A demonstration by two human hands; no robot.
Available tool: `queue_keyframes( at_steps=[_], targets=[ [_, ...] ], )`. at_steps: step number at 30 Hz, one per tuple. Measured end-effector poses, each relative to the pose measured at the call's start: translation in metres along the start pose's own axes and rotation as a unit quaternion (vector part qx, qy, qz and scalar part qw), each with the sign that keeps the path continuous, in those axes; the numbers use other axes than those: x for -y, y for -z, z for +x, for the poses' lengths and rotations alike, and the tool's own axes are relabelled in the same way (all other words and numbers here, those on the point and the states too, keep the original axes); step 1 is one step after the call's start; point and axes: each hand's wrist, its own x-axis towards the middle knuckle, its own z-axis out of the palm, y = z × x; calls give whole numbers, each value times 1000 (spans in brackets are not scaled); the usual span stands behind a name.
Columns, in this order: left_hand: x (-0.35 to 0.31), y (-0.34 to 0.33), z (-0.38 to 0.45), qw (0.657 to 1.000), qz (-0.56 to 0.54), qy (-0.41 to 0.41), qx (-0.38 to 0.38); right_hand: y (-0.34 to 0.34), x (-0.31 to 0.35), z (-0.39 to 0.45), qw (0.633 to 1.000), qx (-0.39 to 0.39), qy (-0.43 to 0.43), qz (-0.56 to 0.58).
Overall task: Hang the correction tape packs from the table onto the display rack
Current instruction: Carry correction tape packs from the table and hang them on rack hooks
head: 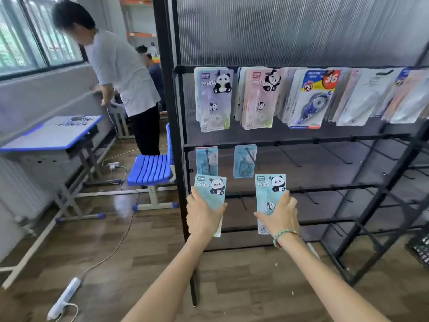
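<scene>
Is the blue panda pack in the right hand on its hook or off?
Off. The right hand holds the pack below the hung blue pack.

2 hands (pixel 204 217), 2 held teal packs (pixel 212 187), 2 hung teal packs (pixel 206 160), 1 rack (pixel 301 139), 1 chair (pixel 151 169)

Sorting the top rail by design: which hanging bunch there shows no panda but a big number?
The blue-and-yellow bunch, third from the left, printed with a red 36. The lilac bunch and pink bunch beside it show pandas.
</scene>
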Motion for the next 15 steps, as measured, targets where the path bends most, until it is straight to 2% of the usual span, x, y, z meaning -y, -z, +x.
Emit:
queue_keyframes(
  at_steps=[15],
  targets=[
    [-16,-37,39,997,13,66,-28,-21,-4,79,995,59,75,3]
  ],
)
